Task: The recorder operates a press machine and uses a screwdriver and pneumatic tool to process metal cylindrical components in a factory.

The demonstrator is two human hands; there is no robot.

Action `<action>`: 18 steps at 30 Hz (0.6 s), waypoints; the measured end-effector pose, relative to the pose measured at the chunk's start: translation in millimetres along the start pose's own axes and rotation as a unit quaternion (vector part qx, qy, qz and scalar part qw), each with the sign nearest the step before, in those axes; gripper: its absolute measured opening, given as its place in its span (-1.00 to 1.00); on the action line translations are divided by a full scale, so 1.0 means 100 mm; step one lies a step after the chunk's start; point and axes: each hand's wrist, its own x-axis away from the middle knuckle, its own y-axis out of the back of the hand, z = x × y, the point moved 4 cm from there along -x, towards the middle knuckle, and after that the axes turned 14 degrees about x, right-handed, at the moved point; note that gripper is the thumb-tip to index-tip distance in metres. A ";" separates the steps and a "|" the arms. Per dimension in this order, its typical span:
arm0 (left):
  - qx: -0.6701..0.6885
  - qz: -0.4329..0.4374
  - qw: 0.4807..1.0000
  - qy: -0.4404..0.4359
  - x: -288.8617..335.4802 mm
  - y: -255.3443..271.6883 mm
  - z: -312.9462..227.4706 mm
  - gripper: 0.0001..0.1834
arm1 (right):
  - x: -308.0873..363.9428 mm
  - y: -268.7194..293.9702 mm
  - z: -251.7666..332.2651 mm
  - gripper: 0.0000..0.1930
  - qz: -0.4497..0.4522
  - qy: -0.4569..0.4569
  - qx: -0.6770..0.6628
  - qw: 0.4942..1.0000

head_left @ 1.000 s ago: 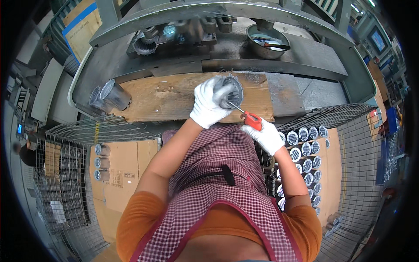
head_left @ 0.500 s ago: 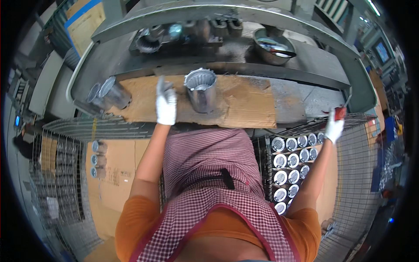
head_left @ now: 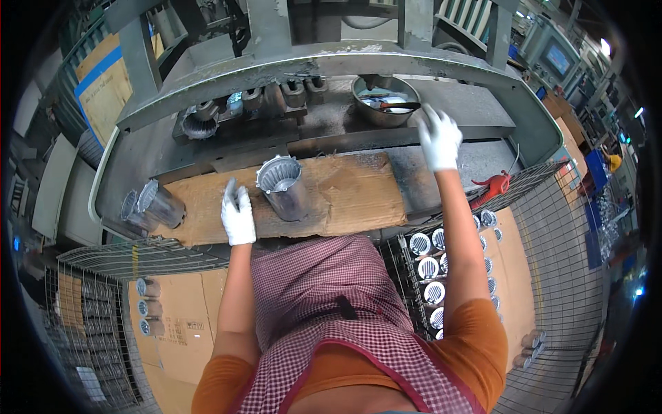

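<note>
A cylindrical metal housing (head_left: 284,192) with a ribbed inside and a toothed rim stands upright on a flat cardboard piece (head_left: 352,190). Just left of it, my left hand (head_left: 238,215), in a white glove, is open and apart from the housing, its fingers pointing away from me. My right hand (head_left: 440,140), gloved too, reaches out with spread fingers and holds nothing. Closest to its fingertips is a metal bowl (head_left: 386,119) in which a dark-handled tool (head_left: 400,106) lies. A red tool like an air gun (head_left: 495,185) hangs at the bench edge, right of my forearm.
Two more housings (head_left: 160,203) lean at the cardboard's left end. Behind stand several dark metal fixtures (head_left: 254,101) under a grey frame (head_left: 324,61). Wire baskets flank me: several housings (head_left: 149,307) lie in the left one, rows of round-ended parts (head_left: 434,293) in the right one.
My right hand has let go of the red tool and moved left and away from me to the bowl. My left hand stays open beside the housing. The view has shifted.
</note>
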 end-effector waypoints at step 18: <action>-0.031 0.018 0.999 -0.014 -0.01 0.00 0.09 -0.62 | -0.31 -0.70 -0.39 -0.62 0.139 -0.260 -0.321 0.900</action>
